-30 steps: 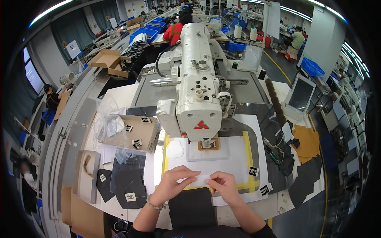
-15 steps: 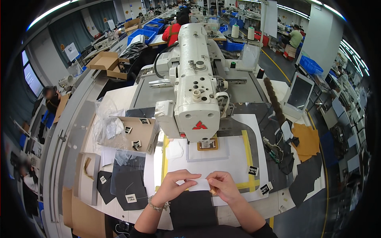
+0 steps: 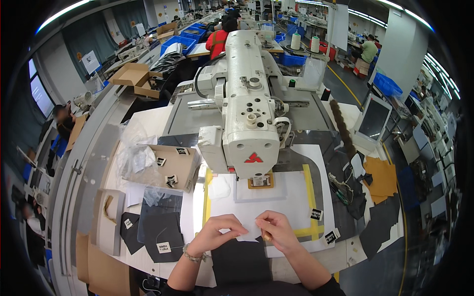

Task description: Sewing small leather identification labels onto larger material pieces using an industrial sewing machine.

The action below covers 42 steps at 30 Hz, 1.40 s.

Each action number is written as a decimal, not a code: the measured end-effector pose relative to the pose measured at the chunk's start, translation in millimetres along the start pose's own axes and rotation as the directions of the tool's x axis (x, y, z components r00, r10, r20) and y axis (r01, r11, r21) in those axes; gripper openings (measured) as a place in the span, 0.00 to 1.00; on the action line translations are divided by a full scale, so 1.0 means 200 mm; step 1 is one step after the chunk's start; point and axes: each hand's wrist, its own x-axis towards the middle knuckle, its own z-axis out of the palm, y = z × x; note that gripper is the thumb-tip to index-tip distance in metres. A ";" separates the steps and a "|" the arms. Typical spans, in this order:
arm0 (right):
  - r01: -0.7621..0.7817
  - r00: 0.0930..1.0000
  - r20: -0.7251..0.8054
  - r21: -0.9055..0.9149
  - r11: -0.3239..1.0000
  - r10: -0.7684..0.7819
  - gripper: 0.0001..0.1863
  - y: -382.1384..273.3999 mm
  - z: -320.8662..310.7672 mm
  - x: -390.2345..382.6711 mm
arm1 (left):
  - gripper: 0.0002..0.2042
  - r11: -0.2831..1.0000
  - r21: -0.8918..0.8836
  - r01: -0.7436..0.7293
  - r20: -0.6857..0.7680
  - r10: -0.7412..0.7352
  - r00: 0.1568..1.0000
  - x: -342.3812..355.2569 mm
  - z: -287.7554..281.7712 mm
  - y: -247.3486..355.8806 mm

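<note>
My left hand (image 3: 222, 230) and my right hand (image 3: 276, 232) pinch a small white piece (image 3: 249, 236) from either side, over a black fabric piece (image 3: 239, 264) at the near edge. A small orange-tan thing, too hidden to name, shows under my right fingers. Just beyond my hands lies a white sheet (image 3: 252, 212) edged with yellow tape, carrying a clear plastic frame (image 3: 237, 197) below the head of a white sewing machine (image 3: 249, 143). Dark pieces with small labels (image 3: 163, 239) lie at my left, and more labels (image 3: 317, 213) at my right.
An open cardboard tray (image 3: 173, 167) with labels and plastic bags (image 3: 136, 148) stands left. At right are a screen (image 3: 373, 118), tan pieces (image 3: 380, 180), dark scraps and tools. Other people (image 3: 217, 44) work at machines farther off, with blue bins and thread cones around.
The white piece has shifted slightly down between my hands and shows more clearly below my fingertips. Both hands keep their pinch, with small finger movements.
</note>
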 end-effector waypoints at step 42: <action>0.168 0.785 0.422 -0.849 -0.501 -0.453 0.16 -0.04 -0.33 0.13 | 0.23 0.804 0.549 -0.230 0.330 0.045 0.943 0.33 0.09 -0.49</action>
